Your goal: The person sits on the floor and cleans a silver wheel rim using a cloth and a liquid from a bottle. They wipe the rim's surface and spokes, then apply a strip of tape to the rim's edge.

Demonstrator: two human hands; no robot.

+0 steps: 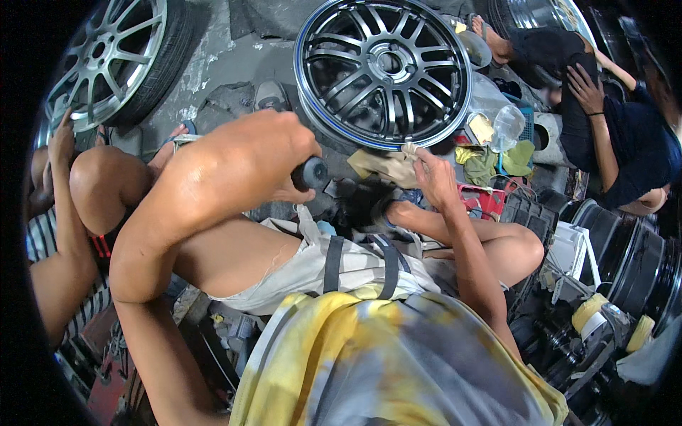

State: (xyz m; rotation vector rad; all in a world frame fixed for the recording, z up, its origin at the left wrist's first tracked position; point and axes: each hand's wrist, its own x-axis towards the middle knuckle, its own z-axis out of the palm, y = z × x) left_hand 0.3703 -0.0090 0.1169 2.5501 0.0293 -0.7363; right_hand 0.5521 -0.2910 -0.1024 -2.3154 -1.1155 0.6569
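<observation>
A multi-spoke alloy wheel rim [381,80] with a polished lip and a thin blue line lies in front of me. My left hand [287,154] is wrapped around a dark cylindrical object [313,172], whose round end shows; the rest of it is hidden by the hand. At the rim's near edge, my right hand [438,178] pinches a small pale cloth or pad [409,149] between thumb and fingers, at or close to the lip. Just below the rim lie a piece of tan paper [359,163] and a crumpled beige cloth [391,169].
Someone crouches at left, a hand [62,136] near a wheel with a tyre [173,69]. Another person sits at right, a hand [586,88] on their leg. Green rags [479,168], a red tray [482,201] and a plastic bag [506,128] lie right of the rim.
</observation>
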